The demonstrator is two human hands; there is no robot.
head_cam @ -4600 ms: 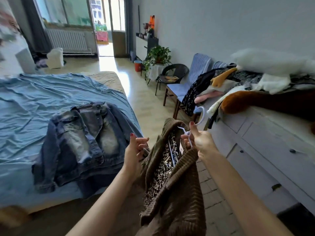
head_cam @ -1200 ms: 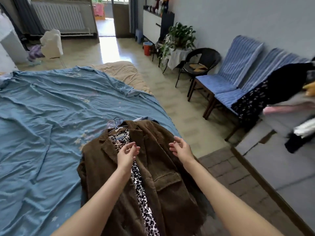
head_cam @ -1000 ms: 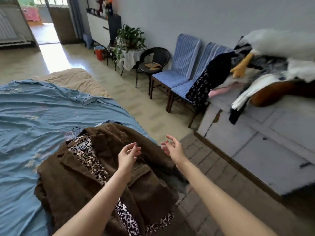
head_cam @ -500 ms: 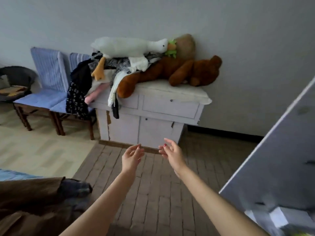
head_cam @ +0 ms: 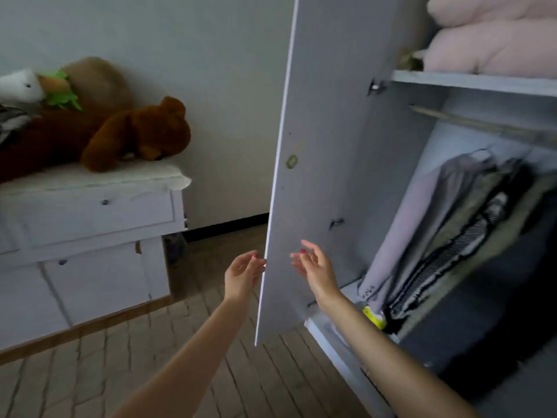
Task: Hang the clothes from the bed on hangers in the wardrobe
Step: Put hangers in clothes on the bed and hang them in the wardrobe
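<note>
I face the open wardrobe [head_cam: 470, 82], whose white door [head_cam: 304, 146] stands ajar in the middle of the view. Inside, several garments [head_cam: 446, 230] hang from a wooden rail [head_cam: 482, 125]. My left hand [head_cam: 242, 274] is raised just left of the door's edge, fingers relaxed, fingertips close to or touching that edge. My right hand [head_cam: 315, 268] is held up in front of the door's inner face, fingers spread and holding nothing. The bed and its clothes are out of view.
A white dresser [head_cam: 90, 224] stands at the left with a brown plush bear [head_cam: 135, 137] and a white plush goose [head_cam: 21, 86] on top. Folded pink bedding [head_cam: 494, 37] fills the wardrobe's top shelf. A yellow object [head_cam: 373, 316] lies on the wardrobe floor. Brick-patterned flooring [head_cam: 120, 357] lies below.
My view has swung right from the bed, past the dresser, to the open wardrobe. The brown jacket stays behind on the bed. Both hands remain raised and hold nothing.
</note>
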